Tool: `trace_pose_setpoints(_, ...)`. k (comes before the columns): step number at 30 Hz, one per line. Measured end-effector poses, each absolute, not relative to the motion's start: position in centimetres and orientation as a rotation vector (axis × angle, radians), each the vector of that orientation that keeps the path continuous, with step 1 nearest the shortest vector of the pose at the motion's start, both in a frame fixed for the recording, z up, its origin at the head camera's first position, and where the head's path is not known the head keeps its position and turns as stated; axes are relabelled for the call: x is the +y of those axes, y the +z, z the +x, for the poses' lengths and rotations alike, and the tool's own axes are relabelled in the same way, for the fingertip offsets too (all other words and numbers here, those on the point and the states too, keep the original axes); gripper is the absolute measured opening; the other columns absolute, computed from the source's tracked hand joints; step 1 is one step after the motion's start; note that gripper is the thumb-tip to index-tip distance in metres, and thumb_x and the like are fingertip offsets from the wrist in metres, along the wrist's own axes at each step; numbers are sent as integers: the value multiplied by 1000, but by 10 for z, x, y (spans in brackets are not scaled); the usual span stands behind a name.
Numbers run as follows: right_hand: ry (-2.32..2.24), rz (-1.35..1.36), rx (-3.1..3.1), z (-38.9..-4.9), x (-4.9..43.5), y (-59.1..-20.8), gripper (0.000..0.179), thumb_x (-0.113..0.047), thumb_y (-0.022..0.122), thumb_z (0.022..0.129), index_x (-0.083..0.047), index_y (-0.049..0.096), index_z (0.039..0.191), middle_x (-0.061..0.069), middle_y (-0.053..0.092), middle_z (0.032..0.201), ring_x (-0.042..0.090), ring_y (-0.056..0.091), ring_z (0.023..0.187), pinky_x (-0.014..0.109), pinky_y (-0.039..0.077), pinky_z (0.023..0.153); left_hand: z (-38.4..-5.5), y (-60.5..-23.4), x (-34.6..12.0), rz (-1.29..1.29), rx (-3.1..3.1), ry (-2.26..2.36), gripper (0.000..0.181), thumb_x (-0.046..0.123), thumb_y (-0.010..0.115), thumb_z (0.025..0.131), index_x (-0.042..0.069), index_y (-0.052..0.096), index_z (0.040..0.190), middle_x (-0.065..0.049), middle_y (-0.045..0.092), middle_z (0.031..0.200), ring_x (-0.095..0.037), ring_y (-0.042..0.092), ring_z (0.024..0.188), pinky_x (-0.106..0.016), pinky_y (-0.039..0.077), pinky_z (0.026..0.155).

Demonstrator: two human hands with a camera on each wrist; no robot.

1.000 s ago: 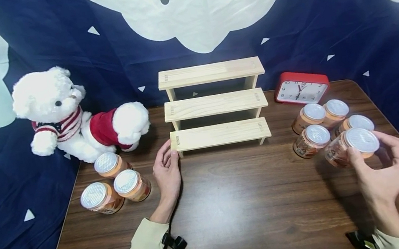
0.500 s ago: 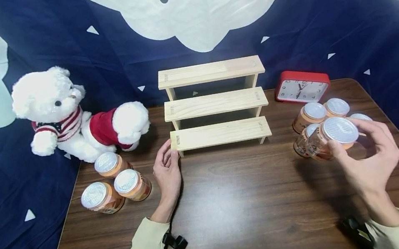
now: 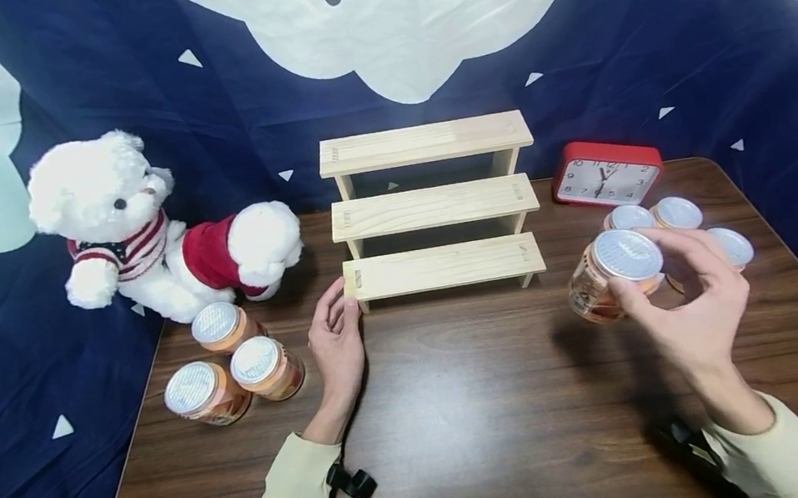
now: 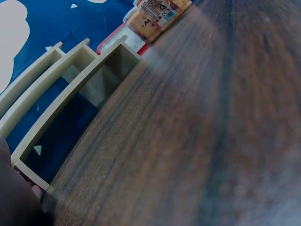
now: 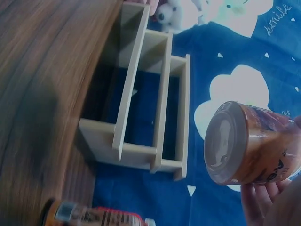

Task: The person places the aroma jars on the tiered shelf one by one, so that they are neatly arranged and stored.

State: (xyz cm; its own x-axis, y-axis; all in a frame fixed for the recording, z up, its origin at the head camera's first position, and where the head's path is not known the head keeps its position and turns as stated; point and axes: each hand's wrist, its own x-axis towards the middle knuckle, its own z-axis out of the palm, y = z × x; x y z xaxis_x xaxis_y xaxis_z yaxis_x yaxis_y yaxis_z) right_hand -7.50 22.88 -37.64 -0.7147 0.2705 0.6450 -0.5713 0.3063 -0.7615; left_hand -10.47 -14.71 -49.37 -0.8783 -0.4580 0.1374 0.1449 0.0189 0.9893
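My right hand [image 3: 702, 306] grips a clear plastic jar [image 3: 594, 291] with orange-brown contents and a whitish lid. The jar hangs above the table, slightly tilted, its shadow below it; the right wrist view shows its round base, with fingers [image 5: 263, 197] behind it. My left hand [image 3: 335, 341] holds the left end of the lowest step of a pale three-step wooden shelf [image 3: 443, 268], thumb at its front corner. In the left wrist view the hand is a dark shape beside the shelf's end support [image 4: 33, 174].
Behind the held jar stand more jars [image 3: 677, 212], partly hidden, near a red clock [image 3: 607, 173]. Three jars [image 3: 255, 360] stand at the left before a white teddy bear [image 3: 104, 195]. A blue patterned cloth [image 3: 241, 143] hangs behind the brown table [image 3: 470, 441].
My right hand has carried the jar left and up from the right-hand group, toward the shelf. The left hand stays at the shelf's end.
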Motion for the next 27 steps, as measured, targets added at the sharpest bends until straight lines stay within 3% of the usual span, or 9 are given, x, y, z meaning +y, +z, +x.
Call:
trace_pose_setpoints(5, 1533, 303, -1860, -82, 216, -377, 54, 14, 87, 67, 21, 74, 119, 1, 76, 119, 18, 65, 112, 20, 57, 93, -106, -494, -148, 319, -1874, -1923, 37, -1, 67, 109, 0, 69, 147, -26, 77, 125, -1, 72, 105, -16, 57, 97)
trace_pose_setpoints(15, 1533, 350, -1921, -98, 193, -374, 56, 8, 91, 68, 12, 78, 123, -1, 73, 115, 16, 63, 108, 20, 58, 91, -104, -494, -149, 318, -1875, -1913, 37, 0, 67, 109, 1, 69, 146, -26, 77, 124, -2, 73, 103, -16, 57, 95)
trace_pose_setpoints(23, 1534, 325, -1986, -114, 180, -378, 52, 4, 93, 74, 4, 81, 125, -4, 72, 115, 11, 70, 96, 13, 55, 77, -104, -494, -148, 319, -1869, -1917, 36, 0, 67, 109, 0, 70, 145, -26, 77, 123, -2, 73, 102, -15, 57, 94)
trace_pose_setpoints(27, 1553, 359, -1973, -123, 176, -382, 52, 4, 92, 76, 4, 80, 126, -4, 72, 118, 13, 69, 100, 16, 57, 82, -105, -494, -148, 316, -1872, -1920, 36, 0, 67, 110, -1, 69, 146, -27, 77, 123, -2, 72, 102, -15, 57, 94)
